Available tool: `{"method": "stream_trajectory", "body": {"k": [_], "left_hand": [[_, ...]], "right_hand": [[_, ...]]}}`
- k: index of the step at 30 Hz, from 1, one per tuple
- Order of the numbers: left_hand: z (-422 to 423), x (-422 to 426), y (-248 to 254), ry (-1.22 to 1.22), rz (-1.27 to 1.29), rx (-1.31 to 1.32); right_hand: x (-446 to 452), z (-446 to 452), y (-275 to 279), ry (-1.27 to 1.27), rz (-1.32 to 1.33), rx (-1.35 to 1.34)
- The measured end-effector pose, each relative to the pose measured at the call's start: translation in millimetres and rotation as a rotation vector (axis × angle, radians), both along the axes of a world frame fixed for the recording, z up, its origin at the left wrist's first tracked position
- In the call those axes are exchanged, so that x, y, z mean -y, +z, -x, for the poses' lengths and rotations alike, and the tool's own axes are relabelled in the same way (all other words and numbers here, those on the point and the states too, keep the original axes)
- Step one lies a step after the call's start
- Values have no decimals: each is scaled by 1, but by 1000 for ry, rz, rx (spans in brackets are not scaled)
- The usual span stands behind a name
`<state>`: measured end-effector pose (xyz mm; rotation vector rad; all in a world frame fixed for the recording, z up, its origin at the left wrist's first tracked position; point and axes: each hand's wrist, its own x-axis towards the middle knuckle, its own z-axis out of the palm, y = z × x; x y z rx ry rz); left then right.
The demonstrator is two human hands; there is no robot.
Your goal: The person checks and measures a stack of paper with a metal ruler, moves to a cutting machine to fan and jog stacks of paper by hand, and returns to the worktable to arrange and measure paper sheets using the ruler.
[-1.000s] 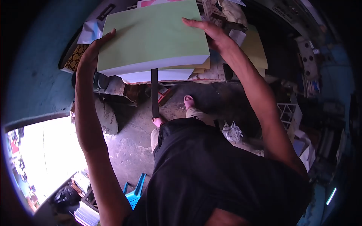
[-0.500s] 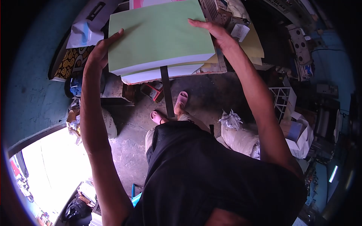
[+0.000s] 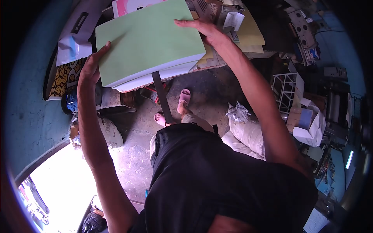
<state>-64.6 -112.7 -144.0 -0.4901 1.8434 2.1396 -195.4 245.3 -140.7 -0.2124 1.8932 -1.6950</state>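
A thick stack of paper with a pale green top sheet [image 3: 147,42] is held between my two hands near the top of the view. My left hand [image 3: 94,62] grips its left side, thumb on the green face and the other fingers mostly hidden. On the right side my right hand [image 3: 204,29] grips the stack, its thumb lying across the green sheet. White sheets [image 3: 155,77] show under the front edge, above a worktop. A dark strap [image 3: 161,97] hangs below the stack in front of my body.
Yellow sheets [image 3: 250,35] and a small white box [image 3: 234,20] lie right of the stack. A plastic bag [image 3: 74,48] is at the left. Filled sacks [image 3: 246,134] stand on the floor [image 3: 134,157], and an open white carton [image 3: 311,124] is farther right.
The view has turned, so the surroundings have shifted. The stack and both hands now appear farther left and tilted up to the right. Both hands have kept their grip.
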Motion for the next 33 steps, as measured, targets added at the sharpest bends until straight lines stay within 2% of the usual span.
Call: {"method": "stream_trajectory", "body": {"k": [9,17,33], "left_hand": [[-3,-5,6,39,48,-56],[0,3,-3,58,-41,-19],[-1,0,0,74,-36,20]], "right_hand": [[2,-2,-2,-46,-37,-73],[1,-1,-10,-73,-68,-109],[1,-15,-2,-107,-119,-227]]}}
